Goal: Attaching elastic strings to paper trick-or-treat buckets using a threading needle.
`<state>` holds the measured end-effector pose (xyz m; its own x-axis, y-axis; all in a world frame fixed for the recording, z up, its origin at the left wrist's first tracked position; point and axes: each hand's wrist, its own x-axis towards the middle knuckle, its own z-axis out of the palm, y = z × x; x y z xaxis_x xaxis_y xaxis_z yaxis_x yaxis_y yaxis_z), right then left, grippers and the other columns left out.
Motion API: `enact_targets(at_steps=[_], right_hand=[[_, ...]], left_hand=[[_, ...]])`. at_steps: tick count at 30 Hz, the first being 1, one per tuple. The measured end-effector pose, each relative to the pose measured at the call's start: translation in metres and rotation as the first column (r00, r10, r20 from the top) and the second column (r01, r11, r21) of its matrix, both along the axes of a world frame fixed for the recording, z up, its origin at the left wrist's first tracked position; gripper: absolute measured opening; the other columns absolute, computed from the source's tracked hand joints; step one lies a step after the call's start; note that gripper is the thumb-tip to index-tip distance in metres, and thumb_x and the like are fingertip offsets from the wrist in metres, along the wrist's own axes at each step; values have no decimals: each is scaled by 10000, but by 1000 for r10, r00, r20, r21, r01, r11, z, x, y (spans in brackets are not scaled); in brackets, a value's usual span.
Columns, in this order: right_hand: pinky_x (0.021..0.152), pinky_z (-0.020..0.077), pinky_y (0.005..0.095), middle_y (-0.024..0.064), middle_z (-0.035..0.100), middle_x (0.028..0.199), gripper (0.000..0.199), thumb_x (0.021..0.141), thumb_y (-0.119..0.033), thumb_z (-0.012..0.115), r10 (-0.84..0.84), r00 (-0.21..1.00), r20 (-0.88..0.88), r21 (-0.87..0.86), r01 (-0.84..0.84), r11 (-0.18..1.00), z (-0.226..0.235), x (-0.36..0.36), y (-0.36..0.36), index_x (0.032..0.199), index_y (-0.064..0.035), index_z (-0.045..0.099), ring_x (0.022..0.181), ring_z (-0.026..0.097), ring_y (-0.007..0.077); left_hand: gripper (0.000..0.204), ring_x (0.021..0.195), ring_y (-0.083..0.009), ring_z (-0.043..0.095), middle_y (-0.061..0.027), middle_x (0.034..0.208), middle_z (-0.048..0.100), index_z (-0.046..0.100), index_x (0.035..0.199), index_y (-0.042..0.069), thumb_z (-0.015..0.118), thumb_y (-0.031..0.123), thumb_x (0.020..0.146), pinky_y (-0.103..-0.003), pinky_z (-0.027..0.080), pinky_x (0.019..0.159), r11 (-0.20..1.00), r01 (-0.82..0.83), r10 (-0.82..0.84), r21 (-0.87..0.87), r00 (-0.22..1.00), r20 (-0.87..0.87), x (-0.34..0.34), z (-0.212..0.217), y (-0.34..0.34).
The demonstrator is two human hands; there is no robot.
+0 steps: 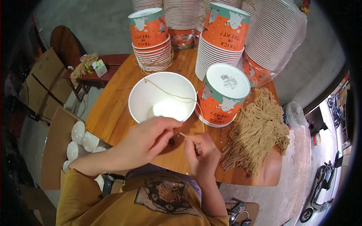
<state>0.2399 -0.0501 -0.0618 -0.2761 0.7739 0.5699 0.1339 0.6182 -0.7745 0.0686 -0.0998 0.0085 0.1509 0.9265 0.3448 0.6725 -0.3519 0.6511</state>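
A white paper bucket lies with its open mouth toward me on the wooden table. A thin tan cord crosses its inside and passes over the right rim. My right hand pinches this cord, and a short end sticks out from the fingertips. Just left of that end is my left hand, in front of the bucket's near rim. Its thumb and bent forefinger are apart, with nothing visible between them; its other fingers are partly hidden. An upside-down orange printed bucket stands right of the white one.
A heap of tan cords covers the table's right side. Stacked buckets stand at the back, some in clear plastic; cords loop around the left stack. A cardboard box with white buckets sits beyond the table's left edge.
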Motion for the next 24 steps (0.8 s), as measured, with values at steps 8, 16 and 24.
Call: enact_targets(at_steps=[8,16,24], right_hand=[[519,473,351,53,531,674,144,747,-9,680,-265,950,165,123,247,961,-3,-13,13,819,-74,574,587,572,245],[492,431,324,65,528,664,126,774,5,677,-249,959,133,104,236,966,-4,-17,15,817,-57,575,543,525,201],[530,471,361,73,551,695,141,771,-11,673,-235,965,112,129,221,967,-2,-21,19,817,-69,553,608,580,256]], left_hand=[[314,822,-236,592,-103,936,570,557,1176,50,634,68,872,-335,510,713,998,-36,29,-53,993,-115,-13,-4,17],[304,802,-224,593,-101,897,568,561,1179,50,615,63,880,-327,513,692,998,-44,39,-36,992,-121,-12,-6,19],[307,801,-218,600,-102,898,576,557,1194,51,608,65,892,-326,515,691,999,-47,45,-27,995,-93,-12,-7,18]])
